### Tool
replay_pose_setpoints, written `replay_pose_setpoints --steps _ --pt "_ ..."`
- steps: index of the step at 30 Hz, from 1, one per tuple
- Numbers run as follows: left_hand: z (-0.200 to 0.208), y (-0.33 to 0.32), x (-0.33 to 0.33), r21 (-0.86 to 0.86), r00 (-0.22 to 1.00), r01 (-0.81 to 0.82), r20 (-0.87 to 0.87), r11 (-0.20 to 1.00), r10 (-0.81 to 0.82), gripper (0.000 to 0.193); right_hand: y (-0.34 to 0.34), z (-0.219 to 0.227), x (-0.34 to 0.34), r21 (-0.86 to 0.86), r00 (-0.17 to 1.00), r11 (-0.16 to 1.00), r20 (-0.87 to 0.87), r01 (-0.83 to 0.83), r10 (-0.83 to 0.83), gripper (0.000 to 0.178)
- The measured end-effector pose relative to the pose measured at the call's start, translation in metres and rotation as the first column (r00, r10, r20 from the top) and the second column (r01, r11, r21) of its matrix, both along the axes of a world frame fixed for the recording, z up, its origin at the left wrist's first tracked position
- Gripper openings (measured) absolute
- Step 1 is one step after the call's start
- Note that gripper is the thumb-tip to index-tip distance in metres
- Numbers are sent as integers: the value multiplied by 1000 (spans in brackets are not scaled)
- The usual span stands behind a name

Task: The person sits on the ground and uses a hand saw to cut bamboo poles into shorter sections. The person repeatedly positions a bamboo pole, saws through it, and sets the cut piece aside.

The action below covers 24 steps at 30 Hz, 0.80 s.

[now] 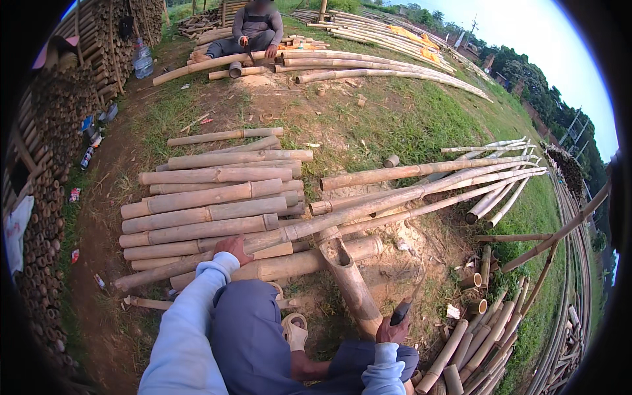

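My left hand [234, 250] is closed over a long bamboo pole [329, 224], near its thick end at the left. That pole runs up to the far right, crossing a short upright-leaning bamboo piece [357, 293] with a notch cut in its top. Beneath, a thick bamboo log [299, 264] lies across in front of my knees. Low on the right, my right hand [393, 330] grips the black handle of a hand saw [400, 312]. Its thin blade points away from me, apart from the pole, and blends into the ground.
Cut bamboo lengths [210, 191] lie stacked beyond my left hand. More long poles [401, 172] spread to the right. Short offcuts [471, 342] are heaped at the lower right, near a slanting post [559, 224]. Farther off, another person [258, 29] sits among bamboo poles.
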<state>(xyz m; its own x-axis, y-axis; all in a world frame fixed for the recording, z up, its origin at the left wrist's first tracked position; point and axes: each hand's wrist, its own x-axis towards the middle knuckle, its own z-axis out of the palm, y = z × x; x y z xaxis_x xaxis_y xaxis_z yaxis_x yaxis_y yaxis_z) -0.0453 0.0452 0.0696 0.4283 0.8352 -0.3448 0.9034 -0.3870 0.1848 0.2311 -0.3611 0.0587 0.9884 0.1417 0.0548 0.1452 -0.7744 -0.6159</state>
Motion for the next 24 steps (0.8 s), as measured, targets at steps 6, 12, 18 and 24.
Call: replay_pose_setpoints --steps 6,12,18,24 --pt "-16 7 -7 137 989 124 -100 983 -111 79 -24 106 -61 709 974 696 -56 -115 218 25" --pt "-29 -3 -14 266 983 150 60 952 -172 77 5 112 -64 724 904 639 -52 -259 425 13" --pt "-9 -4 4 139 994 62 -101 988 -48 61 46 76 -60 577 744 627 -49 -524 666 19" --pt "-3 -8 4 144 996 40 -80 989 -28 53 63 48 -57 567 583 549 -143 -614 800 23"
